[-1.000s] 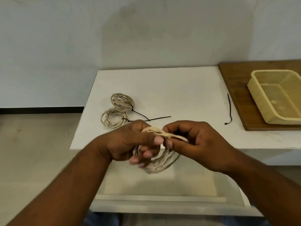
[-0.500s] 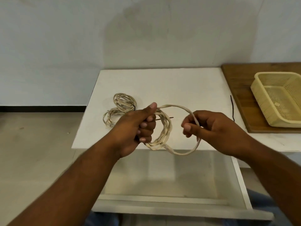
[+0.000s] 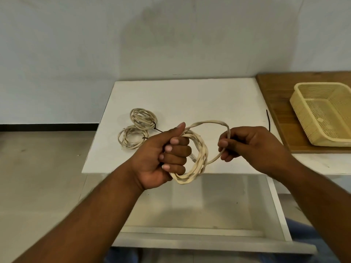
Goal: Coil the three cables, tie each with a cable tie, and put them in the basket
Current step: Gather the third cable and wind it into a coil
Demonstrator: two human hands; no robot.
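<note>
The left hand (image 3: 161,158) has its grip clamped on the beige cable (image 3: 199,160): the fingers are curled round the stacked turns and the thumb lies along the top. The right hand (image 3: 250,147) has its grip pinched on the outer loop (image 3: 209,122), which it holds out wide of the bundle. Both hands hang over the table's (image 3: 190,95) front edge, above an open drawer (image 3: 199,209).

To coil this turn well, I'd judge the right hand should bring the loop back to match the other turns and lay it under the left thumb without twisting it, so the bundle stays flat enough to tie.

Two tied coils (image 3: 139,128) lie touching near the left edge. A black cable tie (image 3: 268,120) waits by the right edge, and its lower end is hidden behind the right hand. The basket (image 3: 302,118) sits on a wooden board (image 3: 275,95) past that edge and holds no cable that shows. Its far side is cut off by the frame.

How much loose cable remains I cannot tell — the right palm covers where the loop ends. A pale plug seems to show inside the coil, but it is hard to make out.
</note>
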